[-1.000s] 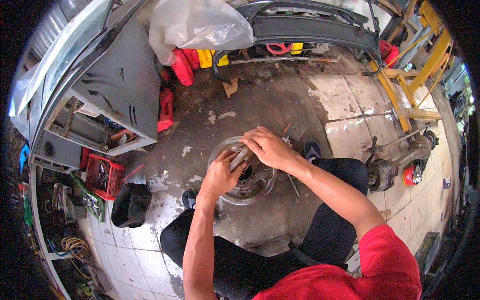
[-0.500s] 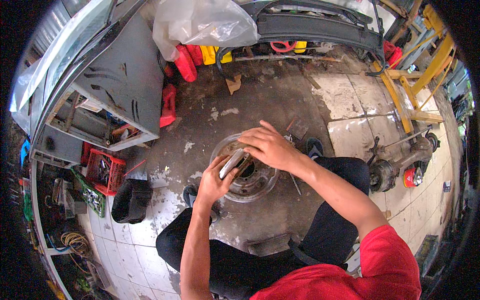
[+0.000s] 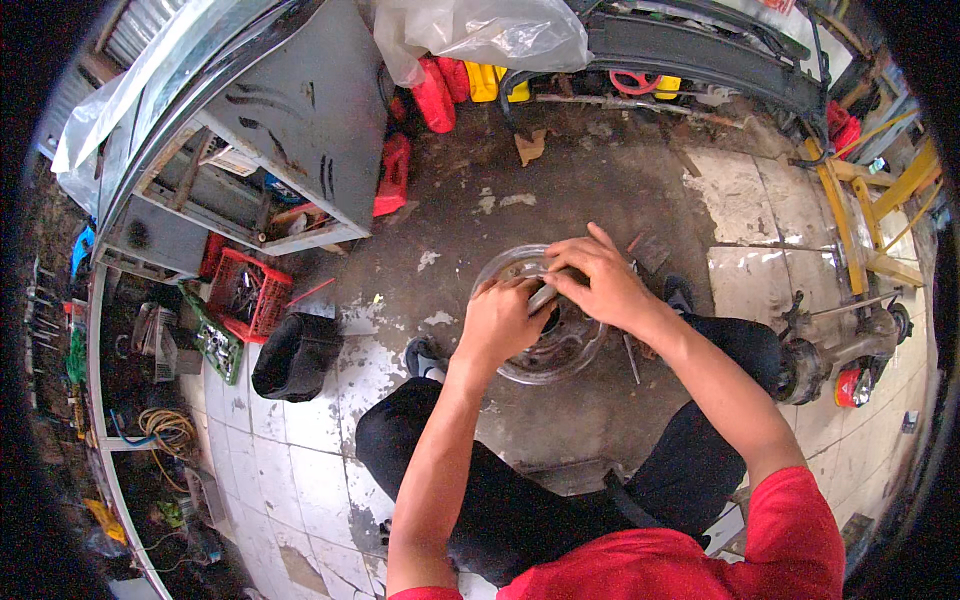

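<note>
Now both hands sit close together over the metal wheel rim [image 3: 545, 345] that lies flat on the stained concrete floor [image 3: 600, 190] between the person's knees. The left hand [image 3: 503, 322] is curled, fingers pressed together around a short silvery tool [image 3: 541, 297] near the rim's hub. The right hand [image 3: 600, 282] arches over the far edge, fingers spread and bent, its tips meeting the tool from the other side.

Compared with the picture a second back, the left hand has moved up from the rim's near edge toward the hub, and the tool, which then stood out between the two hands, is now mostly covered by them. The right hand has shifted little. Judging from this, the work has gone from placing the tool to bearing down on it at the centre. The rim itself lies where it did.

A black bag [image 3: 296, 355] and a red crate [image 3: 245, 295] stand to the left, untouched.
</note>
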### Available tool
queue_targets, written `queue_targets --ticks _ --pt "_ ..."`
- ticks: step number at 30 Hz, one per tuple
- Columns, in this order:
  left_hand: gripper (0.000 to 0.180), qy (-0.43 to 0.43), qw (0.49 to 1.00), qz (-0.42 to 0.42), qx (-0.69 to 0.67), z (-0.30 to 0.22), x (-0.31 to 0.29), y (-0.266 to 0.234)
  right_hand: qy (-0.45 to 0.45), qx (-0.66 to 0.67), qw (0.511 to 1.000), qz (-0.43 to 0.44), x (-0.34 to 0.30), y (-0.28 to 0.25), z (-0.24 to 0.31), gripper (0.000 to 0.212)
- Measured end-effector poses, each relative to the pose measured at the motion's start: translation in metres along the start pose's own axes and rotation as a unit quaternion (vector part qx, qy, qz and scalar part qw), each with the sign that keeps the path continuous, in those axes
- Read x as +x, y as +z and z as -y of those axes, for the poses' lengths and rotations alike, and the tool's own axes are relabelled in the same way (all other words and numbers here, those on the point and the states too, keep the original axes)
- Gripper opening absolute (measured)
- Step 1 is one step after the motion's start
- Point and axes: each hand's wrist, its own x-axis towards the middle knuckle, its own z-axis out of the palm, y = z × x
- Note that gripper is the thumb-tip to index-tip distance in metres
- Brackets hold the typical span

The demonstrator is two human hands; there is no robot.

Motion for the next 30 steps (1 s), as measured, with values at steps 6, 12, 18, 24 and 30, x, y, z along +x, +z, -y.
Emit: queue_targets --ticks 6,12,18,24,30 --pt "0.04 -0.06 0.998 -0.018 -0.018 -0.002 0.007 0.0 0.03 0.044 0.996 -0.07 0.004 -0.006 -0.01 0.019" --pt "0.041 -0.094 0.993 -0.002 -0.074 0.005 0.012 -0.002 -0.01 -0.002 0.995 -0.096 0.005 0.005 -0.007 0.022" --pt "0.041 -0.109 0.991 0.049 -0.067 0.002 0.015 -0.009 -0.018 -0.038 0.995 -0.086 0.01 -0.008 -0.02 0.022" --pt "0.041 -0.073 0.99 -0.003 -0.12 0.018 0.015 0.002 -0.047 -0.001 0.995 -0.085 0.008 -0.005 0.003 0.023" --pt "0.045 -0.098 0.99 0.023 -0.098 0.014 0.017 -0.006 0.01 0.034 0.996 -0.087 0.012 -0.009 -0.009 0.025"
